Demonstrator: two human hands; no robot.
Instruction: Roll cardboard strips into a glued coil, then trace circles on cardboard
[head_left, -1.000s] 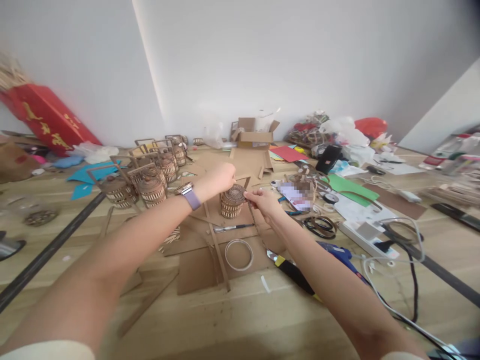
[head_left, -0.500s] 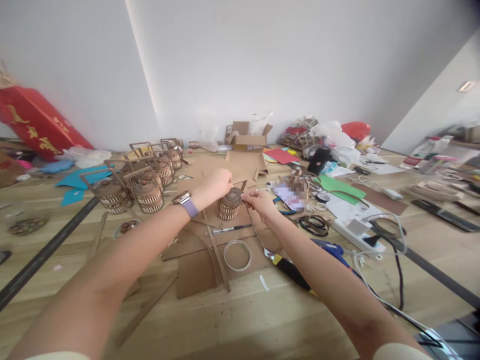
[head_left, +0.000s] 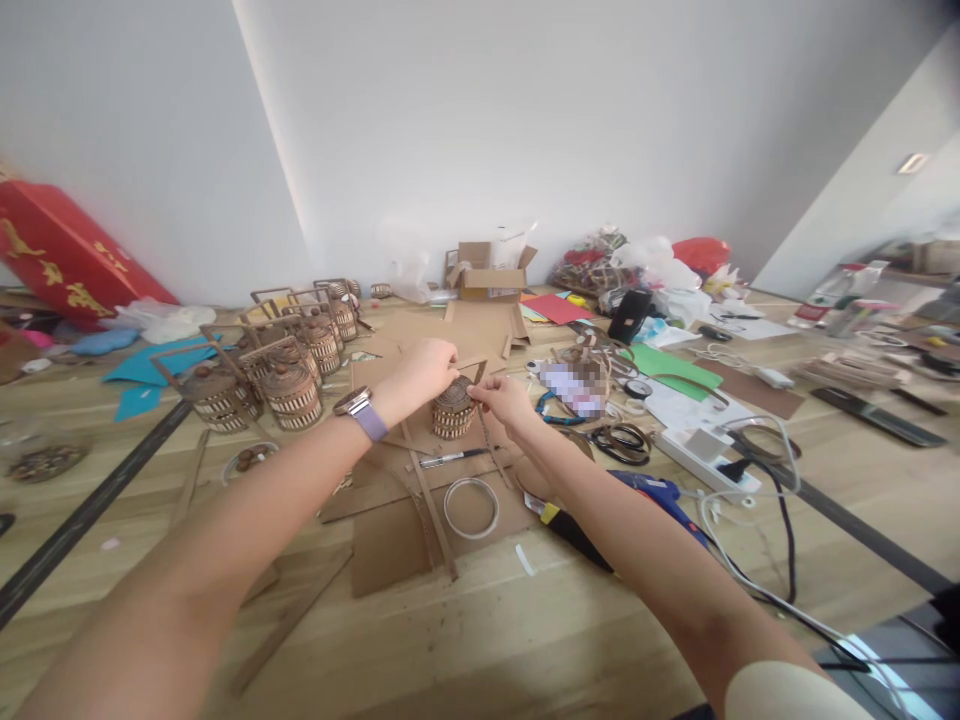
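A small round woven basket with a dark coiled lid stands upright on cardboard in front of me. My left hand, wearing a watch with a purple strap, is curled over the lid's left edge; its fingertips are partly hidden. At the lid's right edge, my right hand pinches a thin brown strip, whose tail hangs down to the cardboard. Nearer to me lie a pen-like tool, a pale ring and a long flat brown strip.
Several finished baskets with handles stand at the left. On the right are a yellow-and-black cutter, a blue glue gun, a white power strip with cables, and green paper. An open cardboard box sits by the wall.
The view has shifted slightly. My right fingers have come a little closer to the basket lid with the strip. My left hand stays over the lid's edge.
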